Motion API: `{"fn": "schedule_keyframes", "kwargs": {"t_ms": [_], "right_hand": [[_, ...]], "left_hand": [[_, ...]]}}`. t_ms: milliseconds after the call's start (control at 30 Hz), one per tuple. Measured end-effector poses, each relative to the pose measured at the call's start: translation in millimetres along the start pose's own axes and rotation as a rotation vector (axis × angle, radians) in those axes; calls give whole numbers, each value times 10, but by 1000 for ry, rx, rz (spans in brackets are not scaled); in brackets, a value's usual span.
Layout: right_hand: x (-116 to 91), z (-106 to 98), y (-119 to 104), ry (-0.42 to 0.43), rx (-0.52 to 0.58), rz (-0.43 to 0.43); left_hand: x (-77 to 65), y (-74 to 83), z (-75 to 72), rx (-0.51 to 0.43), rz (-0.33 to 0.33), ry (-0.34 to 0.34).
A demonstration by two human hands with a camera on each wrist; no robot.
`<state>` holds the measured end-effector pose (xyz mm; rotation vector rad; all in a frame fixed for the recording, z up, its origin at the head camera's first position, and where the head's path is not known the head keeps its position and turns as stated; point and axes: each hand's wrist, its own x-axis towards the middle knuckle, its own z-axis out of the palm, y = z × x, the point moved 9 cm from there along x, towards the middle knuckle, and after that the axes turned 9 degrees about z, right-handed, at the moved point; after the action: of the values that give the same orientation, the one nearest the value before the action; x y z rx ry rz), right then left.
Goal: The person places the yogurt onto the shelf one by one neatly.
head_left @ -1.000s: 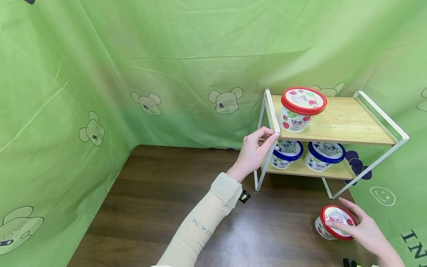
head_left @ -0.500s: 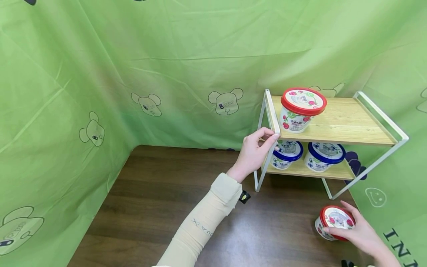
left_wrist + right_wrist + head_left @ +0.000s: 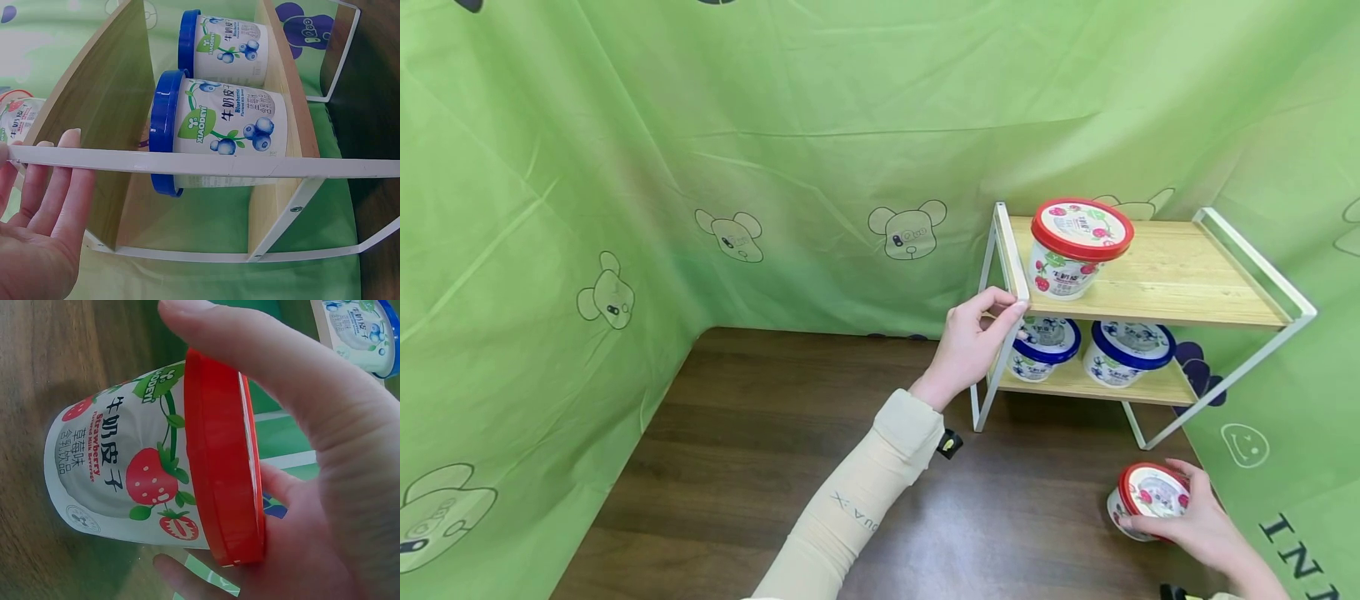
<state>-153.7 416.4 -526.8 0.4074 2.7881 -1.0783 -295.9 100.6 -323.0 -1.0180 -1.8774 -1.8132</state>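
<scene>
My left hand [image 3: 970,337] pinches the front left corner of a two-tier shelf [image 3: 1195,267] with a white metal frame; in the left wrist view its fingers [image 3: 69,200] curl behind the white bar. At the lower right, my right hand [image 3: 1202,525] spans a strawberry tub [image 3: 1150,492] with a red lid, standing on the brown tabletop. The right wrist view shows the thumb [image 3: 269,350] across one side of the red lid [image 3: 222,462], with fingers around the opposite side. Some fingertips are hidden behind the tub.
Another red-lidded tub [image 3: 1075,250] stands at the left of the upper board. Two blue-lidded blueberry tubs [image 3: 1045,342] sit on the lower board. Green printed cloth [image 3: 820,167] hangs around the brown tabletop [image 3: 760,467].
My right hand has moved slightly left and drawn in around the strawberry tub, its thumb now lower along the tub's side. The left hand keeps its hold on the shelf corner.
</scene>
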Motion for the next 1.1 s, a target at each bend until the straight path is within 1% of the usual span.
{"fn": "schedule_keyframes", "kwargs": {"t_ms": [100,167,433,600,900,1100], "right_hand": [[-11,-10,29,35,14,-10],[-11,-15,40,43,7,-11],[5,7,61,-12,-20,22],[0,-6,42,-13,-28,22],[-4,-85,-1,79,-43,-29],[23,-113,-37,63,-50,-11]], "left_hand": [[-2,4,-2,3,1,1],[-2,3,-4,7,3,1],[-6,1,1,4,7,-2],[-7,9,-6,2,2,2],[-3,20,-5,-1,6,2],[-4,3,-4,3,9,-2]]}}
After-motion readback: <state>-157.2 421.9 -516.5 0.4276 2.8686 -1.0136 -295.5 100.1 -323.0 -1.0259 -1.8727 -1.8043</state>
